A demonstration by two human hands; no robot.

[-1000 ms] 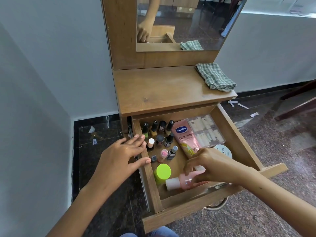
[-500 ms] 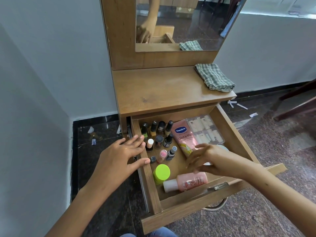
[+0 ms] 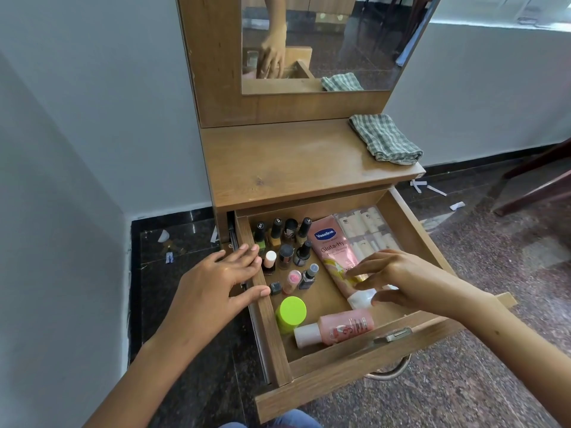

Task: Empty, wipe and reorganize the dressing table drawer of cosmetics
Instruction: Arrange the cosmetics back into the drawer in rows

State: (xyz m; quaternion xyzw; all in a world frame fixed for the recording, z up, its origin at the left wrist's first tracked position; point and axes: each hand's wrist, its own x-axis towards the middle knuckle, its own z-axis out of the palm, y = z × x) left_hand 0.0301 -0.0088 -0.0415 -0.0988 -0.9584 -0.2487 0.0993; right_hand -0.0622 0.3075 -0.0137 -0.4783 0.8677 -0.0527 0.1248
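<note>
Right hand: fingers spread and loosely extended, hovering over white cap end of pink Vaseline tube; fingertips blurred, contact with tube impossible to confirm, nothing pinched.
Left hand: flat, fingers straight, resting on left wall of open drawer, thumb over inner edge.
Drawer contents, from hands outward: Vaseline tube lying lengthwise at centre, lower end partly hidden by right hand. Clear compartment box at rear right, contents pale, hard to make out, front part covered by hand. Nail polish bottles standing in cluster at rear left, labels unreadable. Lime-green capped jar near front left. Pink bottle with white cap lying on its side against drawer front.
Desk above drawer: folded green checked cloth at right rear corner.
Mirror: upper part cut off, reflecting one hand and cloth.
</note>
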